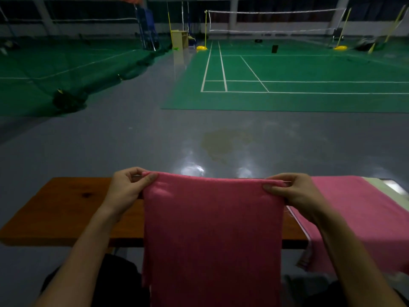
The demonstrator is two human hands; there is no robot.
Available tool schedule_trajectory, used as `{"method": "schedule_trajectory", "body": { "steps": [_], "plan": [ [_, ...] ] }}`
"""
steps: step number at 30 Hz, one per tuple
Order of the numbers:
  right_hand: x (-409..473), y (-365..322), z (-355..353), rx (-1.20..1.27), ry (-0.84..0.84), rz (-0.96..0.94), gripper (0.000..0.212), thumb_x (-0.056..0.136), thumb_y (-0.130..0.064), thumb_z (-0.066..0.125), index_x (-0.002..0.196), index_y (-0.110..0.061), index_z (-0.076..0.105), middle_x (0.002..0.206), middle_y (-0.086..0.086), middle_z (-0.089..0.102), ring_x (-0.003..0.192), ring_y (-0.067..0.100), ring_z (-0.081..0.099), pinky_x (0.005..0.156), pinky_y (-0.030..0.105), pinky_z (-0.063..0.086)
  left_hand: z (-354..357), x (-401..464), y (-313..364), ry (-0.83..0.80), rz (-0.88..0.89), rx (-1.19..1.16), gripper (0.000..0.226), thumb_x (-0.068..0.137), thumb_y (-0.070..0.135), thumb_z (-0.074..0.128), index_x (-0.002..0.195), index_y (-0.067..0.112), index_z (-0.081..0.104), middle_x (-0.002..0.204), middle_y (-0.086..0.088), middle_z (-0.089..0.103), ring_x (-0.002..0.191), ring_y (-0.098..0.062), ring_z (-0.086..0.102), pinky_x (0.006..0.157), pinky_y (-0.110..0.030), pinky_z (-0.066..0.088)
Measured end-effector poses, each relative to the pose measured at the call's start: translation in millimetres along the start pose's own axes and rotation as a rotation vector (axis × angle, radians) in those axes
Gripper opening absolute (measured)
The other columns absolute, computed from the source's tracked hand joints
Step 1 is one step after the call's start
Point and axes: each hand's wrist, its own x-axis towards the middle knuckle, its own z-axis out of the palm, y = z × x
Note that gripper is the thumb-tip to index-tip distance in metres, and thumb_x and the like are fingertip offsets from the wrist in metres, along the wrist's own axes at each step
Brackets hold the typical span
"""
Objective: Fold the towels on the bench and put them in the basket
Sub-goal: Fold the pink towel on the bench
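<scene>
Over the near edge of a wooden bench (73,202) hangs a pink towel (212,235), held up by its top edge between 2 bare hands. At the towel's upper left corner the left hand (127,188) pinches the cloth, thumb on the near face and fingers curled behind; the right hand (292,191) pinches the upper right corner the same way. Both hands sit well apart, at about the same height, so the top edge runs nearly straight between them. From there the cloth drops down in front of the bench and out of the bottom of the view – its lower end cannot be seen. Just right of it, a second pink towel (363,216) lies spread over the bench top and droops over the near edge, and a pale green cloth (376,185) shows beyond it at the far right. Past the bench lies grey floor (110,140), then a green badminton court (309,69) with white lines and a net (272,21). No basket is in view
</scene>
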Motion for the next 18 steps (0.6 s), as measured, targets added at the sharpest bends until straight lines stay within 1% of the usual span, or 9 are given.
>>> {"method": "schedule_trajectory", "body": {
  "steps": [3,6,8,10,12,13,15,17,18],
  "plan": [
    [29,16,8,-0.105,0.07,-0.031,0.019,0.075,-0.008,0.091,0.092,-0.01,0.082,0.079,0.013,0.078,0.067,0.017,0.07,0.054,0.026,0.053,3,21,-20,-0.002,-0.011,0.087,0.017,0.091,0.017,0.079,0.092,0.002,0.072,0.077,-0.007,0.076,0.071,-0.017,0.07,0.055,-0.028,0.058],
    [55,28,19,-0.127,0.172,-0.06,0.018,0.074,-0.011,0.094,0.084,-0.012,0.079,0.073,0.006,0.076,0.061,0.009,0.068,0.051,0.023,0.051,6,48,-36,0.009,0.022,0.193,0.019,0.094,0.019,0.077,0.093,0.001,0.071,0.077,-0.013,0.073,0.067,-0.016,0.066,0.052,-0.03,0.056],
    [72,36,24,-0.124,0.217,-0.072,0.018,0.074,-0.014,0.094,0.08,-0.014,0.076,0.072,0.003,0.075,0.057,0.005,0.066,0.048,0.02,0.049,8,66,-48,0.031,0.052,0.272,0.017,0.094,0.022,0.077,0.088,0.008,0.071,0.073,-0.012,0.07,0.063,-0.015,0.062,0.049,-0.028,0.051],
    [90,43,28,-0.135,0.235,-0.069,0.019,0.075,-0.019,0.094,0.078,-0.015,0.075,0.072,0.004,0.074,0.056,0.004,0.063,0.047,0.02,0.048,10,83,-63,0.048,0.057,0.328,0.018,0.094,0.025,0.077,0.083,0.015,0.069,0.071,-0.008,0.069,0.062,-0.014,0.06,0.052,-0.027,0.047],
    [108,50,31,-0.166,0.24,-0.073,0.021,0.076,-0.022,0.093,0.076,-0.017,0.073,0.073,0.003,0.073,0.052,-0.002,0.061,0.047,0.017,0.047,10,101,-79,0.069,0.036,0.345,0.023,0.094,0.032,0.077,0.08,0.015,0.07,0.072,-0.006,0.069,0.064,-0.014,0.059,0.06,-0.031,0.047],
    [116,52,34,-0.184,0.245,-0.074,0.022,0.077,-0.024,0.093,0.074,-0.018,0.072,0.073,0.001,0.072,0.051,-0.005,0.059,0.048,0.015,0.046,10,109,-87,0.081,0.028,0.353,0.029,0.092,0.039,0.077,0.079,0.015,0.07,0.072,-0.004,0.069,0.064,-0.014,0.059,0.063,-0.033,0.048],
    [131,56,38,-0.229,0.255,-0.076,0.026,0.078,-0.027,0.092,0.071,-0.021,0.068,0.071,-0.003,0.069,0.051,-0.003,0.056,0.047,0.011,0.042,11,123,-101,0.097,0.007,0.368,0.041,0.089,0.051,0.073,0.074,0.013,0.068,0.067,-0.001,0.066,0.062,-0.013,0.055,0.062,-0.034,0.046],
    [145,63,41,-0.267,0.258,-0.07,0.027,0.08,-0.029,0.09,0.072,-0.018,0.067,0.071,-0.005,0.066,0.057,0.001,0.054,0.046,0.009,0.04,16,135,-111,0.106,-0.022,0.347,0.046,0.091,0.05,0.072,0.07,0.01,0.065,0.063,0.001,0.06,0.059,-0.013,0.049,0.061,-0.035,0.041],
    [153,67,42,-0.282,0.254,-0.063,0.028,0.08,-0.032,0.09,0.073,-0.016,0.068,0.07,-0.004,0.066,0.059,0.003,0.054,0.047,0.01,0.04,20,140,-117,0.112,-0.038,0.348,0.048,0.092,0.049,0.071,0.068,0.009,0.064,0.061,0.001,0.057,0.059,-0.013,0.047,0.061,-0.035,0.039]
  ]
}}
